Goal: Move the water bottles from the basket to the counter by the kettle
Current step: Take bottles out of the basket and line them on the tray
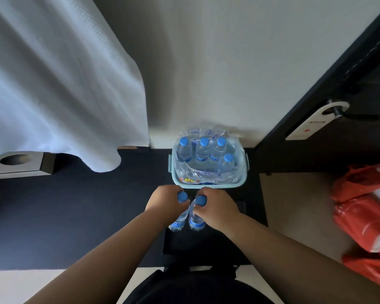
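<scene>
A pale blue basket (208, 184) stands on the dark floor against the white wall. Inside it, torn clear plastic wrap surrounds several water bottles (203, 150) with blue caps. Just in front of the basket, my left hand (167, 199) grips the neck of one water bottle (177, 223). My right hand (216, 207) grips the neck of a second bottle (195, 222). Both held bottles hang upright side by side, close together, above the floor. No kettle or counter is in view.
A white curtain (59, 84) hangs at the left, with a square silver bin (20, 164) below it. A dark door with a handle and hanging tag (316, 121) stands at the right. Orange plastic bags (364, 216) lie on the beige floor at the right.
</scene>
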`<state>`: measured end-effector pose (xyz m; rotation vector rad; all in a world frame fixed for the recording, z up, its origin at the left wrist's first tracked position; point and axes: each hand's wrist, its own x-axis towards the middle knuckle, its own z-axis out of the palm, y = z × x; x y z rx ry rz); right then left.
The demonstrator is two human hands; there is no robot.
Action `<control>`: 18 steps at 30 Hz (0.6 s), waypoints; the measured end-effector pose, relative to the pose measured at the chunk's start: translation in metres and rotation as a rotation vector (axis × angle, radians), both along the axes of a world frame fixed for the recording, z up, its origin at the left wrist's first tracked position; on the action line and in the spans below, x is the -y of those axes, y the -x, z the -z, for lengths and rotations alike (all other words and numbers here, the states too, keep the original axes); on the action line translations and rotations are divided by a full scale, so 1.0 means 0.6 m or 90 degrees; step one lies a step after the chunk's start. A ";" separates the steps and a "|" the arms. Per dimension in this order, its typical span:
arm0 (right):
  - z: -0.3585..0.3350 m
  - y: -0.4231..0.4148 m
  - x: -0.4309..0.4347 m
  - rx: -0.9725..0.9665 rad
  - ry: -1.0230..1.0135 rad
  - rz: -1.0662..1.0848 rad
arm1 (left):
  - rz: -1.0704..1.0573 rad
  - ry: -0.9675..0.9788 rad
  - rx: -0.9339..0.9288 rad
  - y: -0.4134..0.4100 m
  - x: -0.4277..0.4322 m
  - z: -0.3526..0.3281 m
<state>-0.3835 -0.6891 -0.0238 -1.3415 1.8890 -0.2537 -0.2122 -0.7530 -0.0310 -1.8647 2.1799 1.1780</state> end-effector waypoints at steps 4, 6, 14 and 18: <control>0.051 -0.019 -0.008 0.022 -0.065 -0.001 | 0.019 -0.043 0.049 -0.011 0.000 0.052; 0.075 -0.025 -0.005 0.028 -0.099 0.005 | 0.035 -0.066 0.076 -0.016 0.008 0.078; 0.158 -0.030 0.030 0.050 -0.225 0.019 | 0.046 -0.122 0.131 -0.018 0.031 0.172; 0.203 -0.035 0.045 0.031 -0.250 0.012 | 0.050 -0.141 0.160 -0.009 0.040 0.209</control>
